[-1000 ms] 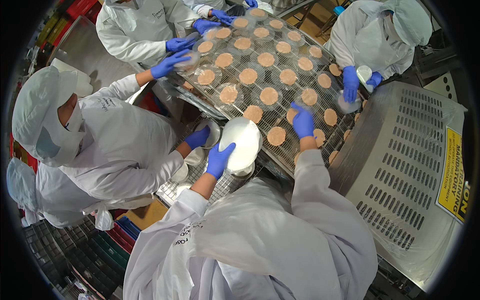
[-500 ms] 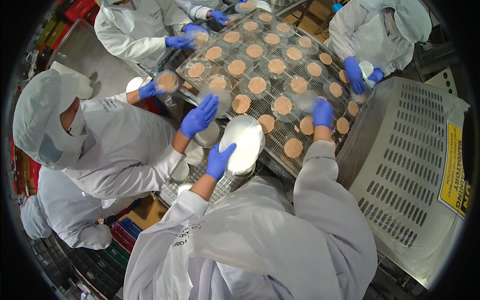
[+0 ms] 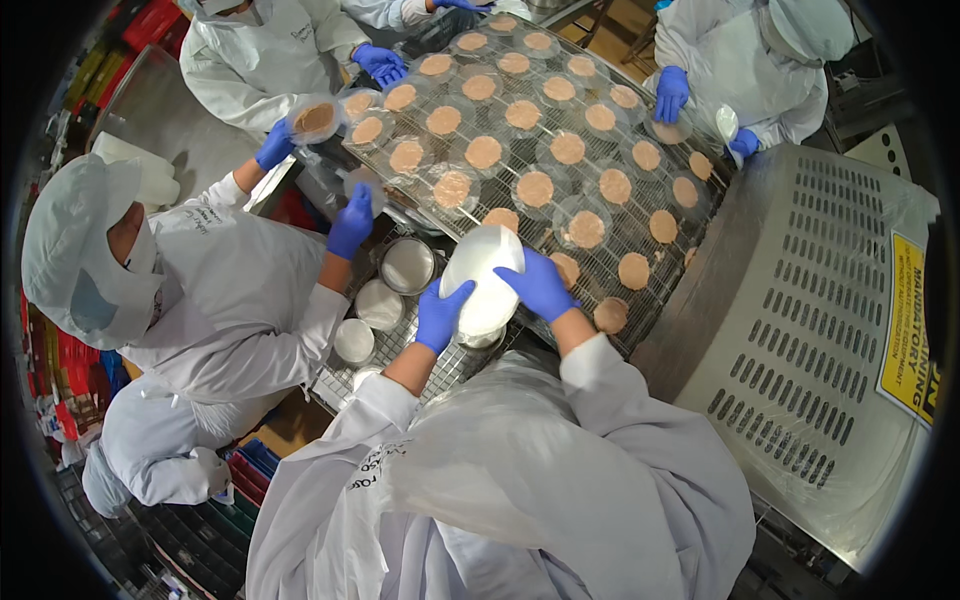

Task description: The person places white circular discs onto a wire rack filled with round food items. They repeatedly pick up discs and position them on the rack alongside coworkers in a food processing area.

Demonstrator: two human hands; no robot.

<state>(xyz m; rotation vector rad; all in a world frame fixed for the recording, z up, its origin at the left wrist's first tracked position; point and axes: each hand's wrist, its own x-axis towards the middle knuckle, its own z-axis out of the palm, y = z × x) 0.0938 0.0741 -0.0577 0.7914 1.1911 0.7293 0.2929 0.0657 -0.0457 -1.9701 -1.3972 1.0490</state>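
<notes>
Now right hand (image 3: 540, 284) back from the mesh belt (image 3: 600, 150), both hands clamped on white stack (image 3: 484, 280), left hand (image 3: 440, 315) unmoved.

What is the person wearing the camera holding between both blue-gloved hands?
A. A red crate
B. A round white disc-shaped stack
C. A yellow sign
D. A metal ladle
B: the left hand and the right hand both grip a round white disc-shaped stack, held over the edge of the wire mesh belt that carries tan round patties.
</notes>
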